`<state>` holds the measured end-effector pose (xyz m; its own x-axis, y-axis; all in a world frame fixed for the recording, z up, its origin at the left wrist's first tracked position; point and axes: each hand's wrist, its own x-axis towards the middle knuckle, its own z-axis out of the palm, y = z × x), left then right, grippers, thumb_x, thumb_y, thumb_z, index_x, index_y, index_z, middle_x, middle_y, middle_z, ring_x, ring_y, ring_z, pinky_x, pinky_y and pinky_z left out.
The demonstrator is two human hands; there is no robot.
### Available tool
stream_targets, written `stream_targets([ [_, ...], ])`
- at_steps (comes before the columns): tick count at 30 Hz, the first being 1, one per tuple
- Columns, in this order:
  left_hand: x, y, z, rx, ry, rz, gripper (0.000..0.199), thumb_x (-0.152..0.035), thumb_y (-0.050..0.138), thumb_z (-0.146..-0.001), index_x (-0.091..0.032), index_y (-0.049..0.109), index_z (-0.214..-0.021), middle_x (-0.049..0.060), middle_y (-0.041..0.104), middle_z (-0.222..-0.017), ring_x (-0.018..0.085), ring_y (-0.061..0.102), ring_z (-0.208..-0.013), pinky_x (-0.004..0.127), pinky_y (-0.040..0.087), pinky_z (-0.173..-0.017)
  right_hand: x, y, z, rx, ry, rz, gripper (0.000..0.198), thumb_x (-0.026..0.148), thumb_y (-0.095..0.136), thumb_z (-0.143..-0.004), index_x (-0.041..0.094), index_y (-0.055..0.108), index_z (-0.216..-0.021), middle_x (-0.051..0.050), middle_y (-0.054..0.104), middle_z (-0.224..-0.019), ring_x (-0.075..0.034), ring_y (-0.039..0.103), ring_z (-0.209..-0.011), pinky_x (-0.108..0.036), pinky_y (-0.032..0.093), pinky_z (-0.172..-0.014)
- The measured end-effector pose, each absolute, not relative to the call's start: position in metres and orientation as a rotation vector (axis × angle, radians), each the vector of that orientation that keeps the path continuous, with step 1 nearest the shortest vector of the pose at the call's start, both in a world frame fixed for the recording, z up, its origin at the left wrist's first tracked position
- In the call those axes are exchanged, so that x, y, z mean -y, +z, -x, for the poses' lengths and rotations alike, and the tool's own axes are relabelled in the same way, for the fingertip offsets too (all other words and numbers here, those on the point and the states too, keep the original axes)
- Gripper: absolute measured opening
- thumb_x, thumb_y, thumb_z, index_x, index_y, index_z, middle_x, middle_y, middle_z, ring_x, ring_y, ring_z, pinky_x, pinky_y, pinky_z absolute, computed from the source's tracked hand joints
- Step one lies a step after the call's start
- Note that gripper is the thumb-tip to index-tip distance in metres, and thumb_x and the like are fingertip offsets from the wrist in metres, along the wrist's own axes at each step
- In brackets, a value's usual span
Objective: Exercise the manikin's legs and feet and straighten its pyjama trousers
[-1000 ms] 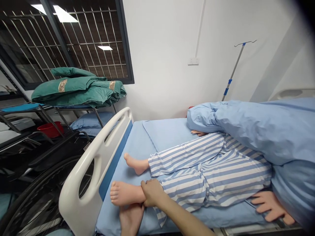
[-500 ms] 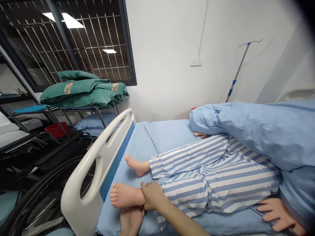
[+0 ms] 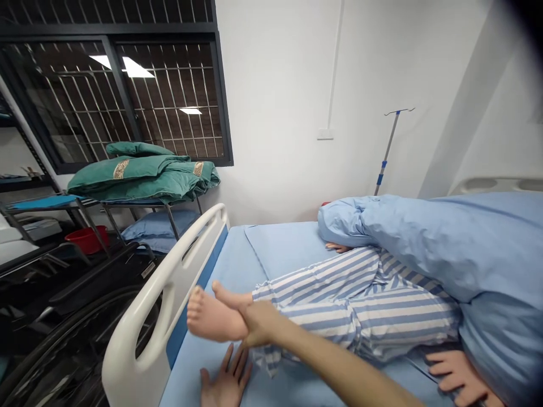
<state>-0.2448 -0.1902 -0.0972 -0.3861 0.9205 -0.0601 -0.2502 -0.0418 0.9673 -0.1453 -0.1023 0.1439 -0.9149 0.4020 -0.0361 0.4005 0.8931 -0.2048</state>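
Observation:
On the bed lies a manikin in blue-and-white striped pyjama trousers (image 3: 339, 322). My right hand (image 3: 261, 325) is wrapped round the ankle of its near leg, just below the trouser cuff. The near foot (image 3: 214, 316) is lifted off the sheet and partly covers the far foot (image 3: 227, 295) behind it. My left hand (image 3: 224, 381) is palm up with fingers spread, below the raised foot and holding nothing. A light blue quilt (image 3: 424, 237) covers the upper body, and one manikin hand (image 3: 462, 376) shows at its near edge.
The white footboard (image 3: 131, 333) stands left of the feet. Beyond it are a wheelchair (image 3: 76, 333), a red basin (image 3: 87, 239) and folded green bedding (image 3: 139, 178) on a rack. A drip pole (image 3: 387, 152) rises behind the bed by the wall.
My right hand has raised the near foot off the sheet. My left hand, earlier under the heel, now lies apart from it with fingers spread. The view has tilted up slightly.

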Motion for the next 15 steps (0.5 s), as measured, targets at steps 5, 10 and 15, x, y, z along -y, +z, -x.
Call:
stream_targets([
  [5, 0.197, -0.088, 0.233, -0.665, 1.821, -0.283, 0.079, -0.075, 0.015, -0.064, -0.025, 0.061, -0.105, 0.012, 0.046, -0.125, 0.030, 0.038, -0.117, 0.053, 0.025, -0.097, 0.066, 0.210, 0.085, 2.864, 0.359, 0.637, 0.049, 0.049, 0.057, -0.057, 0.020, 0.049, -0.095, 0.000, 0.059, -0.078, -0.018, 0.054, -0.066, -0.023, 0.034, -0.050],
  [10, 0.200, -0.074, 0.226, -0.567, 1.828, -0.121, 0.087, -0.077, 0.020, -0.062, -0.019, 0.050, -0.119, 0.018, 0.042, -0.127, 0.031, 0.037, -0.117, 0.051, 0.026, -0.097, 0.051, 0.300, 0.039, 2.703, 0.591, 0.448, 0.042, 0.030, 0.061, -0.058, 0.015, 0.050, -0.095, 0.002, 0.058, -0.084, -0.013, 0.054, -0.073, -0.021, 0.041, -0.057],
  [15, 0.200, -0.076, 0.226, -0.460, 1.846, -0.021, 0.091, -0.075, 0.020, -0.064, -0.019, 0.020, -0.135, 0.019, 0.031, -0.134, 0.030, 0.035, -0.119, 0.050, 0.029, -0.096, 0.024, 0.367, -0.017, 2.503, 0.668, 0.498, 0.045, 0.032, 0.060, -0.063, 0.008, 0.051, -0.100, -0.002, 0.057, -0.091, -0.018, 0.056, -0.083, -0.026, 0.047, -0.064],
])
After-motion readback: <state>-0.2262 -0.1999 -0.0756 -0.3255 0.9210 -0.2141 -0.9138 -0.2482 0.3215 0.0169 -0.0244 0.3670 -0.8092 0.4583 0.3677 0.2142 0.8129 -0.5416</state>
